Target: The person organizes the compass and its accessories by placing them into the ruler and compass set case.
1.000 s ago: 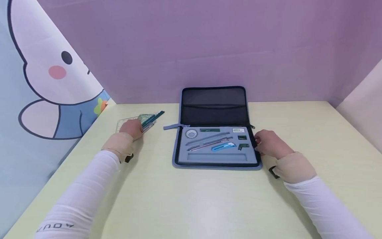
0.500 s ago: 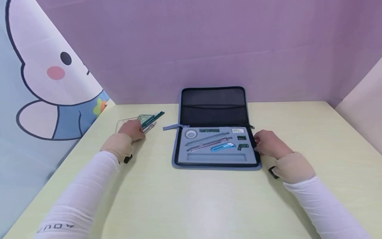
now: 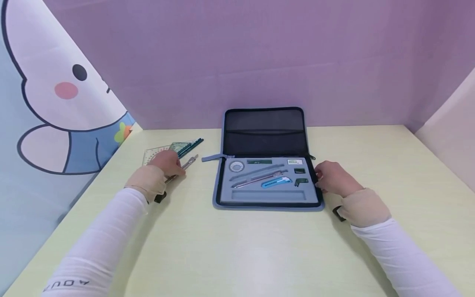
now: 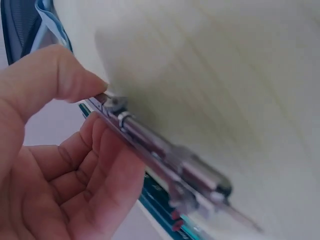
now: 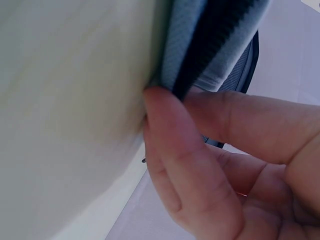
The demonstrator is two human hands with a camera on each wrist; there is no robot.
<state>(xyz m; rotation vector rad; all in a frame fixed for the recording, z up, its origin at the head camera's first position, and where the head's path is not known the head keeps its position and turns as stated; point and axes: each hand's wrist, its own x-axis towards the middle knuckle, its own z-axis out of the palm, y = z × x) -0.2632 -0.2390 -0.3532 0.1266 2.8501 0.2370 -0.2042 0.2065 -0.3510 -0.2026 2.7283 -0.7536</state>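
My left hand (image 3: 165,162) pinches a silver metal compass (image 3: 190,161) between thumb and fingers; in the left wrist view the compass (image 4: 172,157) slants down to the right from the fingertips. Green pencils (image 3: 191,147) and clear rulers (image 3: 151,153) lie just beyond that hand. An unzipped blue-grey case (image 3: 269,208) lies on the table, its dark lid raised at the back. My right hand (image 3: 337,178) grips the case's right edge, and the right wrist view shows thumb and fingers (image 5: 172,125) on the zippered rim (image 5: 182,45).
The case's grey tray (image 3: 226,194) holds a round white piece (image 3: 236,166), a blue cutter (image 3: 276,182), a pinkish metal tool (image 3: 256,180), a white eraser (image 3: 295,162) and small green pieces. A long slot (image 3: 268,195) runs along its front. A purple backdrop (image 3: 259,62) stands behind the table.
The compass has come away from beside the pencils, toward the near right, in my left hand. My right hand stays on the case edge.
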